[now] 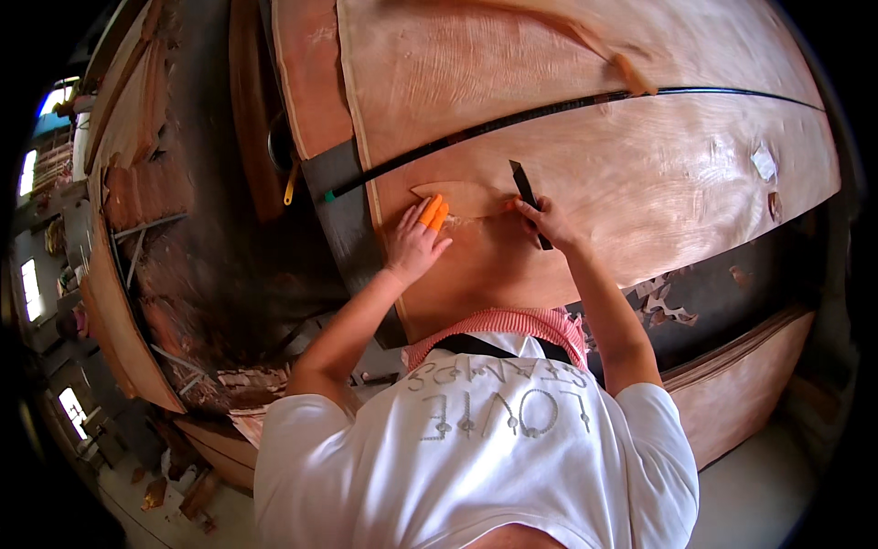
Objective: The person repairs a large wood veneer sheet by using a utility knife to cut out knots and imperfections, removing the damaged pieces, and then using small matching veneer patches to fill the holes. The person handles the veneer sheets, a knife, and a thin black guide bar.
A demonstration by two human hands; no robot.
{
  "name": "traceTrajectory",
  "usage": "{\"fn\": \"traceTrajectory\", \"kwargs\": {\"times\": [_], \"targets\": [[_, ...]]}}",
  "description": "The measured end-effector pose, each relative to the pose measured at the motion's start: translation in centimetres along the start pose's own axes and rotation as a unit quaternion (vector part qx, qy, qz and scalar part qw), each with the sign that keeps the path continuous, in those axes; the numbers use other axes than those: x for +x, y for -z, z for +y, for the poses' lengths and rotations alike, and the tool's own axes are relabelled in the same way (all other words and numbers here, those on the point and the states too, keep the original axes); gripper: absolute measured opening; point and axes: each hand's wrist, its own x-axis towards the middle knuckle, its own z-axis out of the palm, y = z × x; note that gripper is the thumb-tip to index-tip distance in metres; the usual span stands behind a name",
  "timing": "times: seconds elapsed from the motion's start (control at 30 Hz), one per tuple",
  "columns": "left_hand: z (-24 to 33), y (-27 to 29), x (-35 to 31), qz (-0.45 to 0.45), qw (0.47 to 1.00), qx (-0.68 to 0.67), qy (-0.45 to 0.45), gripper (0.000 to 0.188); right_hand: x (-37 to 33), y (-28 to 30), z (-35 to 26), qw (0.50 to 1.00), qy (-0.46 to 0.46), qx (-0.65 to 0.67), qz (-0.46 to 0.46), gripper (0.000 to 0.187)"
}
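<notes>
A large pale reddish wood veneer sheet (631, 197) lies in front of me. My left hand (416, 245) rests on it near its left edge, fingers stretched out, with orange covers (433, 212) on two fingertips. Just beyond those fingertips a pointed, leaf-shaped veneer piece (468, 196) lies on the sheet, reaching toward my other hand. My right hand (553, 222) is closed around a flat black blade (523, 186), which slants up and left with its angled end pointing away from me. A bit of orange shows at that hand's fingertips too.
A long black rod (485, 131) with a green tip crosses the sheet beyond my hands. A curled veneer strip (633, 75) lies at its far part. A yellow-handled tool (291, 183) is on the left. Stacked veneer (745, 380) stands at lower right, near torn scraps (666, 306).
</notes>
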Motion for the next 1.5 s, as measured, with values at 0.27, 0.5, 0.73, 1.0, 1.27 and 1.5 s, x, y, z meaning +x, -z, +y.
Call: {"fn": "traceTrajectory", "kwargs": {"times": [0.27,0.5,0.73,1.0,1.27,1.5], "targets": [[1.5,-2.6,-1.3,-0.019,0.997,0.018,0.077,0.068,0.2,-1.7,1.8,0.996,0.032,0.012,0.082,0.02],[1.6,-2.8,-1.3,0.023,0.997,0.003,0.079,0.065,0.7,-1.9,2.2,0.992,0.063,0.01,0.109,0.023],[1.4,-2.6,-0.4,0.059,0.996,-0.007,0.059,0.063,0.8,-2.1,2.2,0.992,0.06,0.012,0.109,0.022],[2.6,-3.4,1.9,0.016,0.999,-0.024,0.017,0.07,1.0,-1.5,2.8,0.994,0.045,-0.013,0.102,0.022],[2.6,-4.0,2.3,0.01,1.0,-0.011,0.017,0.073,0.7,-1.4,2.7,0.995,0.025,-0.003,0.099,0.023],[2.6,-3.9,2.5,-0.01,1.0,0.003,0.016,0.071,0.8,-1.7,2.5,0.993,0.054,0.004,0.106,0.023]]}}
